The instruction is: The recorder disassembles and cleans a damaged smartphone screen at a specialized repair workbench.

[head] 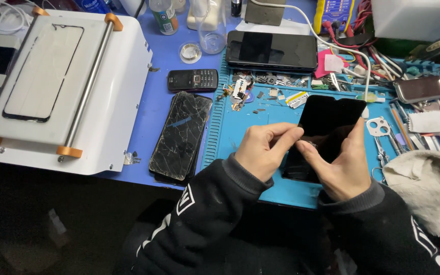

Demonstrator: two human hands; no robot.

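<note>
A black phone screen panel (329, 122) is tilted up over the blue work mat (253, 132). My right hand (345, 165) grips its lower right side, thumb along the edge. My left hand (263, 147) pinches the panel's left edge with thumb and forefinger; what sits between those fingertips is too small to tell. Both sleeves are black.
A cracked phone glass (182, 135) lies left of the mat, a small black keypad phone (193, 79) above it. A white laminating machine (72, 86) with a glass sheet stands at left. A dark phone (272, 50), small parts, tweezers, cables and a white cloth (423, 188) crowd the right.
</note>
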